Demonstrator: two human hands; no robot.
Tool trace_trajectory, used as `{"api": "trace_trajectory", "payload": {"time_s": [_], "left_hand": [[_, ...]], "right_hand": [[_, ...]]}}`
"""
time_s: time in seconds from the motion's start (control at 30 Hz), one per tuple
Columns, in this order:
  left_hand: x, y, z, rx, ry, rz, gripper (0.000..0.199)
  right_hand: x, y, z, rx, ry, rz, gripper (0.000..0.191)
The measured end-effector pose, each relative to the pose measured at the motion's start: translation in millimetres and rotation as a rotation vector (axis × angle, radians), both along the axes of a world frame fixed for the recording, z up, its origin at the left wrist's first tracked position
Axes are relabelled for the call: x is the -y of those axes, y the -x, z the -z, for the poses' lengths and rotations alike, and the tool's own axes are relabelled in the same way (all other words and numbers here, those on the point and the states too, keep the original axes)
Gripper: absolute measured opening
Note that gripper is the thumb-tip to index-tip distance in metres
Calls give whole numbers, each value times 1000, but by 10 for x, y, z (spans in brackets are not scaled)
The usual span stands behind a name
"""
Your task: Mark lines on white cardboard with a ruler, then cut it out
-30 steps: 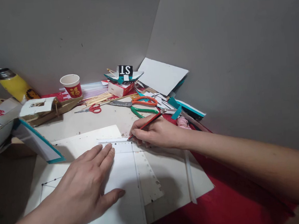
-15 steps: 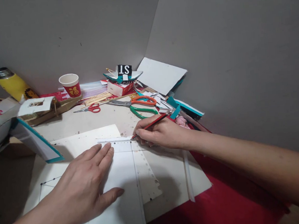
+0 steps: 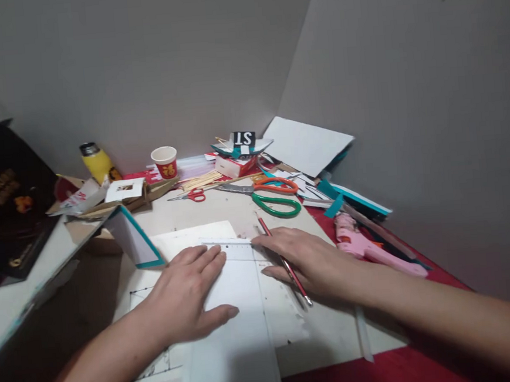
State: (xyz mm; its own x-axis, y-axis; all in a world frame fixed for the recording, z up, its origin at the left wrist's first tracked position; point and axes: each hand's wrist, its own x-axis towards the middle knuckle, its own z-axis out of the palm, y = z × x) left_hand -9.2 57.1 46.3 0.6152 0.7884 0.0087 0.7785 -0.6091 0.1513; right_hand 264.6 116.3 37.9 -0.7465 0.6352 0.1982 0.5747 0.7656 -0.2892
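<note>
My right grip (image 3: 311, 260) pinches the light, stiff-looking pencil (image 3: 296, 282) near its middle; my left grip (image 3: 186, 296), open, lies flat on the likely easily creased white sheet (image 3: 244, 336).

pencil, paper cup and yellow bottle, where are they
pencil (image 3: 294, 278): head view, on its red shaft
paper cup (image 3: 167, 169): head view, on its red side
yellow bottle (image 3: 97, 165): head view, on its yellow body

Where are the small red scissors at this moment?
In the head view, the small red scissors lie left of centre, just left of the big orange-and-green scissors and nearer than the paper cup.
</note>
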Motion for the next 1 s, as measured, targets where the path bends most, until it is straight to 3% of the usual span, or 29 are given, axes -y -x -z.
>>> {"api": "trace_trajectory", "payload": {"time_s": [0.17,0.3,0.4,0.57,0.63,0.67,0.77,0.87,1.0], "left_hand": [[9,78,-114,92,-53,-29,72],[36,196,-375,274,-349,-20,48],[85,323,-637,368,-577,-18,37],[109,721,-976,199,-956,-23,40],[81,953,-1069,140,-1071,-42,41],[67,1070,-1113,116,-1109,-78,38],[59,1369,-1233,46,-1114,-353,33],[113,1556,-1310,7,-1083,-598,38],[241,1665,-1317,-65,-949,-730,49]], "right_hand": [[-29,45,-30,7,-10,-24,37],[-58,11,-65,-45,-8,-43,45],[-61,-67,-86,-222,4,25,46],[-6,-208,-196,-530,37,198,45],[54,-243,-251,-680,160,267,43],[91,-254,-277,-759,249,302,43],[218,-264,-340,-939,505,388,43],[350,-238,-373,-1052,647,444,43],[514,-170,-369,-1088,753,458,48]]}}
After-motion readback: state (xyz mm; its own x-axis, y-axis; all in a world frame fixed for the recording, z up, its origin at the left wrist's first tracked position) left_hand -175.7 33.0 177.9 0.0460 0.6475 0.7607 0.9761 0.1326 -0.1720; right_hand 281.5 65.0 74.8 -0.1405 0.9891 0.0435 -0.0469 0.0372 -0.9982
